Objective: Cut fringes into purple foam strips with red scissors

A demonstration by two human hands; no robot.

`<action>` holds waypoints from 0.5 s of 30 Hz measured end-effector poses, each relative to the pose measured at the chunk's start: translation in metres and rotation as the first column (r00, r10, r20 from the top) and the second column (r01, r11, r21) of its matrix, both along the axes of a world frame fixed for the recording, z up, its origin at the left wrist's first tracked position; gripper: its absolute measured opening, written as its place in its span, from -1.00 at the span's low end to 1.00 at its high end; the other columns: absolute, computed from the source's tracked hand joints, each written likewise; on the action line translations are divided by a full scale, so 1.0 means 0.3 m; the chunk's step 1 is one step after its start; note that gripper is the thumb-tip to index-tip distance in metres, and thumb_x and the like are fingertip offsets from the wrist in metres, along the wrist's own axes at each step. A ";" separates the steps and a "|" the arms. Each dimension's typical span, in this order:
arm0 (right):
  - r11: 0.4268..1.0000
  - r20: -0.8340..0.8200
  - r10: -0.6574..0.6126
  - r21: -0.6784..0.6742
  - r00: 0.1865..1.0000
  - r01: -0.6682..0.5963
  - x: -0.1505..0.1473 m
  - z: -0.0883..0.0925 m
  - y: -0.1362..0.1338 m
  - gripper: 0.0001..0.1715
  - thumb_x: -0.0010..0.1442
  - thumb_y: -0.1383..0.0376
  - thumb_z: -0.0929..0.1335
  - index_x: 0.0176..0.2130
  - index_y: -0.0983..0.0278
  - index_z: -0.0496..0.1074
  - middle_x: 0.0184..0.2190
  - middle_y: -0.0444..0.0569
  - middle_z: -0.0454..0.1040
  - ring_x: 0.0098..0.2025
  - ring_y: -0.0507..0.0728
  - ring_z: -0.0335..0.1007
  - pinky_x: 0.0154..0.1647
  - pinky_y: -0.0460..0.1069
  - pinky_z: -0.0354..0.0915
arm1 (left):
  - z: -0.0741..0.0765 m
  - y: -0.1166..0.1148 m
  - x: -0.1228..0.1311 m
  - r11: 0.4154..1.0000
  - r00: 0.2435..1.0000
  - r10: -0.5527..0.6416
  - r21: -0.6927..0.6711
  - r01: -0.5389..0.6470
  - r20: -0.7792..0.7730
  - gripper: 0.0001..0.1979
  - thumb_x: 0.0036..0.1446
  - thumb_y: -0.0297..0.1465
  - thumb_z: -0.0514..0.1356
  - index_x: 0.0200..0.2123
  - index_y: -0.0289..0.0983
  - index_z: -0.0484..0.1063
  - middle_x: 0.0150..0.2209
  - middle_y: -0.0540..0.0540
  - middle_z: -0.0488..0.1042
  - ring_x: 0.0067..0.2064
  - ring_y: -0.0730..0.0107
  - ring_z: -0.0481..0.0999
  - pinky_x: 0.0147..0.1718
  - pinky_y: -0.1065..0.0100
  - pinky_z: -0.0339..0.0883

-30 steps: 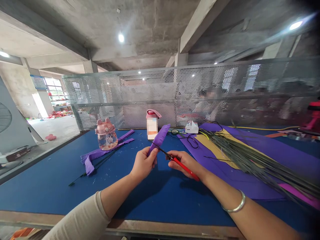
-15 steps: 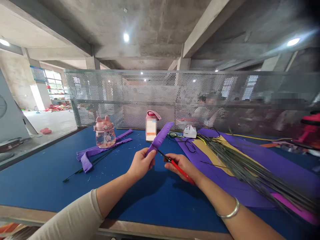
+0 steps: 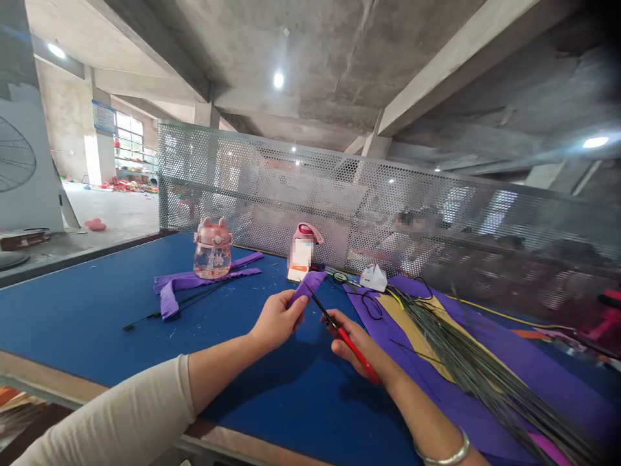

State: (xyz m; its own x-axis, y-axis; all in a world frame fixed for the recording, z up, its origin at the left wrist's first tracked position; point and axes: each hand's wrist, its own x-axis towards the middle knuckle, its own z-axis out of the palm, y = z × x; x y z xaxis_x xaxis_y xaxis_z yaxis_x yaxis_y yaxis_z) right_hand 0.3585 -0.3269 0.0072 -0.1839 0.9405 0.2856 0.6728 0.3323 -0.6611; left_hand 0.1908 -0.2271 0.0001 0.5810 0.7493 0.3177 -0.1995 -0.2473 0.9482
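Between thumb and fingers, my left hand [image 3: 281,317] pinches a purple paper strip [image 3: 313,282], whose free end sticks up to the right. My right hand [image 3: 356,343] grips red-handled scissors [image 3: 356,353]; their dark blades point up and left, with the tips at the strip's edge. Whether the blades are apart is hard to make out. To the left, more purple strips [image 3: 169,299] lie with a thin dark green stem [image 3: 145,321] beside a pink-lidded clear bottle [image 3: 212,252].
A pink bottle [image 3: 313,234] stands behind my hands, near a small white box [image 3: 373,277]. On the right, a bundle of green stems [image 3: 456,336] lies over purple sheets [image 3: 514,330] and tan paper. A perforated metal screen [image 3: 218,162] borders the blue table's [image 3: 87,310] far side.
The purple strip's upright end now looks shorter and lower. The scissors have turned a little steeper. My view has tilted and shifted, so the table and screen slope down to the right.
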 end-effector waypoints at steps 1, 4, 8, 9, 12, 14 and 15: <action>1.000 -0.009 0.009 -0.009 1.000 -0.009 -0.003 0.000 0.000 -0.24 -0.01 -0.29 0.18 -0.12 0.24 0.20 -0.44 -0.14 0.13 -0.46 0.04 0.02 -0.47 -0.09 0.08 | -0.002 0.001 0.000 1.000 1.000 -0.002 0.007 0.002 -0.004 -0.63 0.06 -0.07 0.07 -0.46 -0.30 0.28 -0.64 0.08 0.27 -0.67 0.59 0.21 -0.72 0.52 0.05; 0.999 -0.041 0.031 -0.032 0.999 -0.032 -0.013 0.001 0.000 -0.25 0.00 -0.30 0.17 -0.14 0.25 0.19 -0.48 -0.16 0.06 -0.49 0.03 -0.05 -0.51 -0.09 0.03 | -0.011 0.002 0.001 0.999 1.000 -0.023 0.029 0.023 -0.020 -0.62 0.07 -0.07 0.07 -0.46 -0.30 0.30 -0.64 0.08 0.26 -0.66 0.59 0.21 -0.70 0.51 0.06; 0.997 -0.076 0.049 -0.054 0.996 -0.054 -0.017 0.001 -0.001 -0.27 0.00 -0.29 0.17 -0.17 0.25 0.20 -0.49 -0.16 0.05 -0.50 0.03 -0.06 -0.53 -0.10 0.02 | -0.020 0.003 0.000 0.996 0.999 -0.031 0.083 0.035 -0.041 -0.63 0.08 -0.09 0.06 -0.44 -0.31 0.33 -0.65 0.07 0.28 -0.67 0.59 0.20 -0.67 0.49 0.06; 0.997 -0.085 0.054 -0.056 0.995 -0.059 -0.016 0.001 -0.001 -0.28 0.01 -0.28 0.18 -0.17 0.25 0.20 -0.49 -0.17 0.05 -0.50 0.02 -0.06 -0.54 -0.10 0.02 | -0.020 0.003 -0.001 0.995 0.998 -0.028 0.091 0.033 -0.047 -0.63 0.08 -0.09 0.06 -0.45 -0.31 0.33 -0.65 0.07 0.28 -0.67 0.59 0.20 -0.66 0.49 0.06; 0.998 -0.096 0.047 -0.039 0.994 -0.051 -0.016 -0.003 0.001 -0.31 0.03 -0.25 0.21 -0.19 0.28 0.23 -0.50 -0.18 0.06 -0.52 0.00 -0.07 -0.56 -0.11 -0.01 | -0.017 0.001 -0.004 0.994 0.998 -0.021 0.108 0.028 -0.067 -0.64 0.09 -0.10 0.06 -0.45 -0.31 0.33 -0.65 0.07 0.29 -0.66 0.59 0.20 -0.66 0.49 0.06; 1.000 -0.100 0.017 -0.013 0.995 -0.018 -0.018 -0.006 0.002 -0.32 0.03 -0.23 0.23 -0.20 0.29 0.25 -0.51 -0.18 0.07 -0.52 0.00 -0.08 -0.56 -0.11 -0.03 | -0.014 -0.001 -0.007 0.993 0.997 -0.020 0.114 0.029 -0.076 -0.64 0.09 -0.11 0.06 -0.44 -0.31 0.34 -0.65 0.07 0.29 -0.66 0.59 0.22 -0.65 0.49 0.07; 1.000 -0.103 0.001 -0.001 0.995 -0.001 -0.020 -0.008 0.003 -0.32 0.03 -0.22 0.24 -0.20 0.30 0.26 -0.51 -0.17 0.08 -0.52 0.00 -0.08 -0.55 -0.11 -0.02 | -0.013 -0.002 -0.007 0.993 0.997 -0.021 0.114 0.029 -0.077 -0.64 0.09 -0.11 0.06 -0.43 -0.31 0.35 -0.65 0.07 0.29 -0.65 0.58 0.22 -0.65 0.49 0.07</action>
